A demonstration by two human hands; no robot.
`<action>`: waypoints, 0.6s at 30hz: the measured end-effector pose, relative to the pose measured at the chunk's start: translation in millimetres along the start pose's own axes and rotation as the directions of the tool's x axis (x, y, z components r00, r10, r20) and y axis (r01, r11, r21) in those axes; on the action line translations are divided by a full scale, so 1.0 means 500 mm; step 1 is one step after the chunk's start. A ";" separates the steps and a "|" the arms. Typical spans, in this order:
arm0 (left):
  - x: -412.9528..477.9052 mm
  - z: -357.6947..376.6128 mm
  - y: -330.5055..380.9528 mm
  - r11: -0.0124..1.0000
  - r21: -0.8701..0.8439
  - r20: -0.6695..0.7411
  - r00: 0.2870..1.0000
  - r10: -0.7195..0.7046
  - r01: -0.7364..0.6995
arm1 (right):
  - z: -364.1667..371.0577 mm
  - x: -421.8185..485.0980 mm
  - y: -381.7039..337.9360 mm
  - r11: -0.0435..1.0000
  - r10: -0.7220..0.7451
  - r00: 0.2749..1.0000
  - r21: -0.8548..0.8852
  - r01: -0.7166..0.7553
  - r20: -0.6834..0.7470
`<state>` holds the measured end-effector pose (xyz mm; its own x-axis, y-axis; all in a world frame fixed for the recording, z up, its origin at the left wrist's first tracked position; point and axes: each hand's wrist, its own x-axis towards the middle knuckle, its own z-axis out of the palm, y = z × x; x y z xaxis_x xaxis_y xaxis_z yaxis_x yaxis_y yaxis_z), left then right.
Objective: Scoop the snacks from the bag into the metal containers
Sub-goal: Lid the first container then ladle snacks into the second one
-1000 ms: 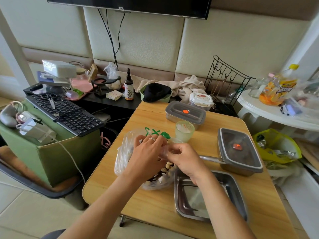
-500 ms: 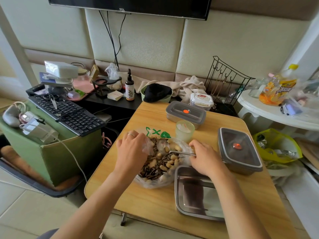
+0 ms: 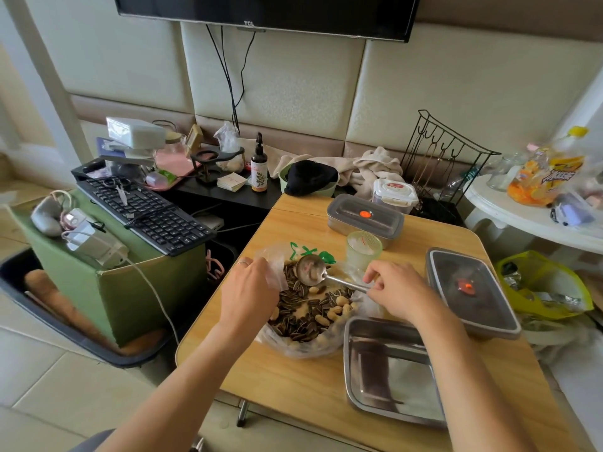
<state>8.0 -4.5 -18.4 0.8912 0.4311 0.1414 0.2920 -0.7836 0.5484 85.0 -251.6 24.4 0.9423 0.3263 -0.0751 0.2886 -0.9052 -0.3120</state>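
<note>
A clear plastic bag [image 3: 303, 349] lies open on the wooden table, full of sunflower seeds and peanuts [image 3: 313, 309]. My left hand [image 3: 249, 288] grips the bag's left rim and holds it open. My right hand [image 3: 396, 290] grips the handle of a metal spoon [image 3: 311, 270], whose empty bowl hovers over the snacks. An open, empty metal container [image 3: 388, 373] sits just right of the bag. Two more metal containers with lids stand on the table, one at the right [image 3: 470, 291] and one at the back [image 3: 365, 218].
A green cup [image 3: 363, 251] stands right behind the bag. The wooden table [image 3: 293, 383] ends close at left and front. A keyboard [image 3: 146, 212] on a green box is to the left, a white side table [image 3: 528, 220] and yellow bag [image 3: 545, 288] to the right.
My hands pulled the bag open, exposing the snacks. My right hand brought the spoon in over the bag, bowl now raised above the seeds. My left hand shifted left along the rim.
</note>
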 end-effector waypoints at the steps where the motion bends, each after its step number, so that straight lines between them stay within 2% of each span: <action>1: 0.000 0.000 0.002 1.000 0.002 -0.003 1.000 0.001 -0.001 | 0.006 0.003 -0.006 1.000 -0.004 1.000 0.013 0.004 0.008; 7: 0.004 0.000 0.003 1.000 0.002 -0.024 1.000 0.008 -0.008 | 0.017 0.006 0.000 0.993 -0.012 0.998 0.116 0.006 0.054; 9: 0.008 -0.001 0.002 1.000 0.008 -0.029 1.000 -0.006 0.007 | 0.004 -0.001 0.007 0.997 -0.009 0.995 0.079 0.002 0.095; 14: 0.008 0.000 0.002 1.000 0.026 -0.042 0.999 -0.011 0.012 | -0.024 -0.032 0.023 0.993 0.110 0.966 0.006 -0.114 0.235; 18: 0.002 0.002 0.001 1.000 0.022 -0.047 0.999 -0.007 0.008 | -0.028 -0.043 0.033 0.987 0.157 0.962 -0.021 -0.156 0.225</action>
<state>9.3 -4.8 -18.7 0.8718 0.4571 0.1762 0.3067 -0.7898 0.5313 71.7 -277.4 34.0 0.9132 0.2328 -0.3345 0.1412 -0.9507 -0.2762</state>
